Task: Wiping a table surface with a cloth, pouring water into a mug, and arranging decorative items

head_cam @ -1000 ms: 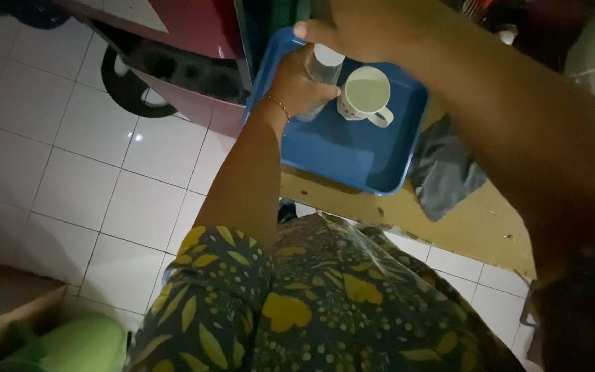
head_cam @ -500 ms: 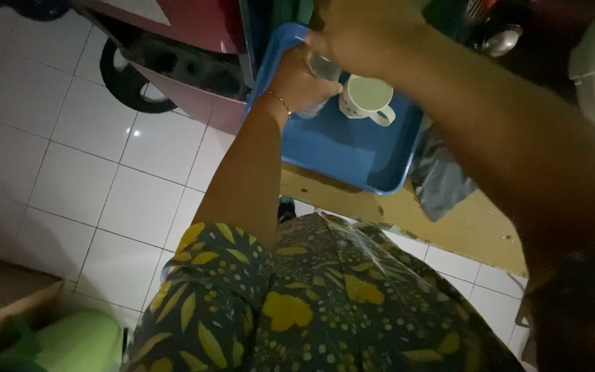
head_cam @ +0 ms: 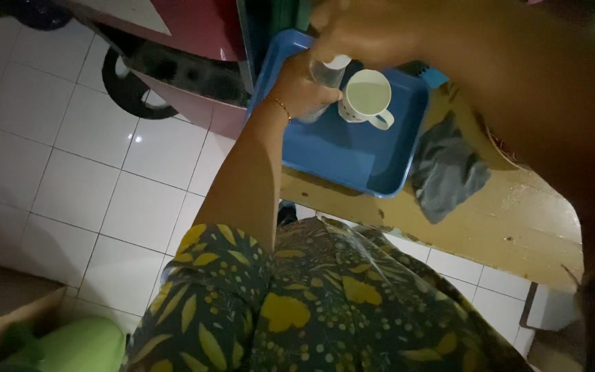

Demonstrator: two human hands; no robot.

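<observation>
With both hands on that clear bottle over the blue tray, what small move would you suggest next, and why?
Probably twist the cap off. The left hand grips the clear bottle upright, the right hand covers its top, and the white mug stands beside it in the blue tray, mouth open.
</observation>
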